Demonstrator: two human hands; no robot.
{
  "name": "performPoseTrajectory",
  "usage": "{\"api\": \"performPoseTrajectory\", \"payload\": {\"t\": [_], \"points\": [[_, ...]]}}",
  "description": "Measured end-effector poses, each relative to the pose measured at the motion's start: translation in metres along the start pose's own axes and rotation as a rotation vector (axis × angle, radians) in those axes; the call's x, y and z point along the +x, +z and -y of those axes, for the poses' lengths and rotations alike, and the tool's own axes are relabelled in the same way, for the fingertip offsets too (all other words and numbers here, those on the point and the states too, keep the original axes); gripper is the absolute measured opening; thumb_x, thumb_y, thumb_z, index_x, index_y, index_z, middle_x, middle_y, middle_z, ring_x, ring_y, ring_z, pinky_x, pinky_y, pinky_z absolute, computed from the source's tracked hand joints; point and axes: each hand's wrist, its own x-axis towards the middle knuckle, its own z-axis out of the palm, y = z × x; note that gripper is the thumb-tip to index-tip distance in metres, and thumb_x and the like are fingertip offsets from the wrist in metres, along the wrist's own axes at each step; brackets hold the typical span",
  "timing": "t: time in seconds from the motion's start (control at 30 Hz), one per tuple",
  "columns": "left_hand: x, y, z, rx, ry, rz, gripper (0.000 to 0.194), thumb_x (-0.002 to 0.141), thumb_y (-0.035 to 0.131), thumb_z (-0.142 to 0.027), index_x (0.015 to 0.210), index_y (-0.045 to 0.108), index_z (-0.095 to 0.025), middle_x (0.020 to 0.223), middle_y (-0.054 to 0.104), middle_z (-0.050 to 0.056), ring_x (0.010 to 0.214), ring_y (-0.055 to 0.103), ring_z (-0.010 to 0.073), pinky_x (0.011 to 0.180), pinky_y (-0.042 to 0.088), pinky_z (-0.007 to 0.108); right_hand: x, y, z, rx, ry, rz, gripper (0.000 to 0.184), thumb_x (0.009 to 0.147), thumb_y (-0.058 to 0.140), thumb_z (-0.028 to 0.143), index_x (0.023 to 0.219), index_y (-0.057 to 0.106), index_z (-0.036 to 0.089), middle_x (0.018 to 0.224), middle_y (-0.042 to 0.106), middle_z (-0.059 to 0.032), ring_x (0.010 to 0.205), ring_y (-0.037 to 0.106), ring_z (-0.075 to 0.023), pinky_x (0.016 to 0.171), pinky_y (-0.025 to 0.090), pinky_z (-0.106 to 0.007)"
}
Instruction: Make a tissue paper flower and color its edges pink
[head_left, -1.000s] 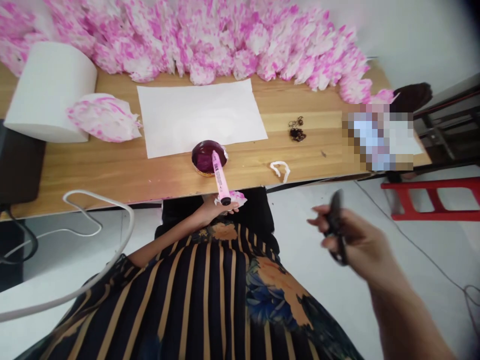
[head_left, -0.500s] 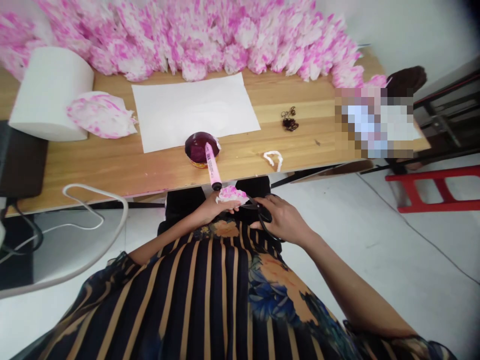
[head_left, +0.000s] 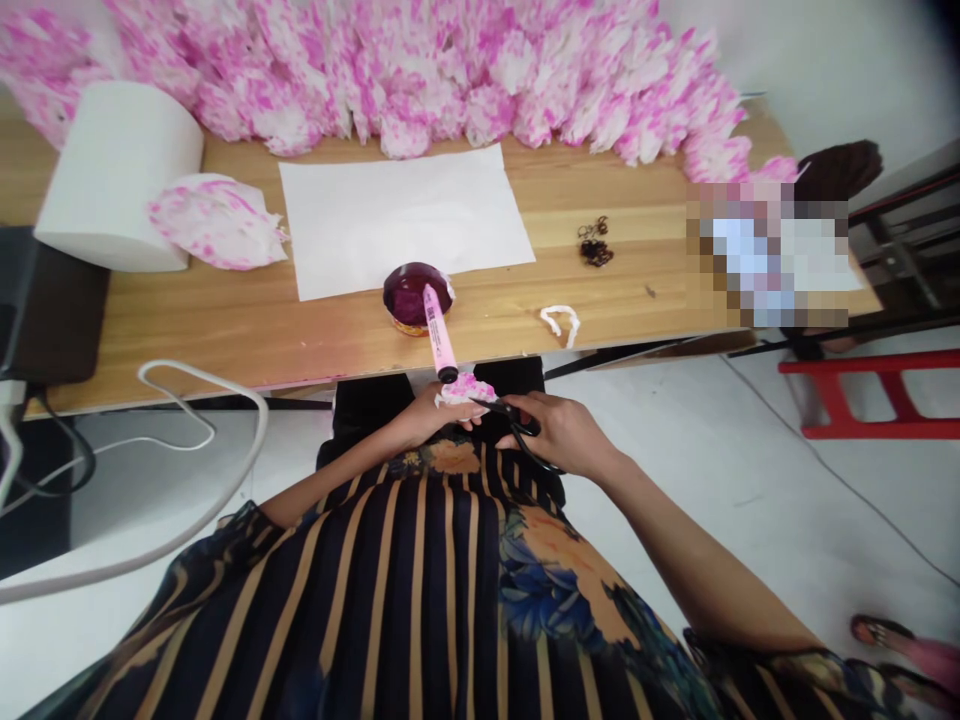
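Observation:
My left hand (head_left: 429, 414) is closed on a crumpled piece of white and pink tissue paper (head_left: 469, 388), held over my lap just below the table edge. In my right hand (head_left: 566, 432) is a pair of black-handled scissors (head_left: 525, 428), their blades pointing left against the tissue paper. How far the blades are apart is hard to make out. Just above the tissue, a pink marker (head_left: 440, 335) leans out over the table edge from a small round bowl (head_left: 409, 297) with dark purple inside.
A white paper sheet (head_left: 405, 220) lies behind the bowl. To the left are a white paper roll (head_left: 124, 180) and a pink-spotted tissue bundle (head_left: 217, 222). Pink and white tissue flowers (head_left: 420, 70) line the back. Small dark ties (head_left: 596, 250) and a white strip (head_left: 562, 322) lie right.
The scissors blades have moved left, further over the tissue paper. The view has shifted slightly, and a person's foot now shows at the lower right.

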Motion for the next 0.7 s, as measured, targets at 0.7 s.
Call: {"api": "performPoseTrajectory", "payload": {"t": [0.7], "points": [[-0.003,-0.008,-0.004,0.001,0.007,0.014,0.034,0.066,0.086,-0.039,0.081,0.071,-0.011,0.070,0.069,0.004,0.062,0.062,0.0134,0.060,0.050,0.025,0.011,0.005,-0.001,0.058,-0.024,0.014,0.064,0.090,0.063,0.068,0.132,0.065,0.020,0.113,0.072,-0.0124,0.102,0.069,-0.0283,0.084,0.052,-0.036]]}}
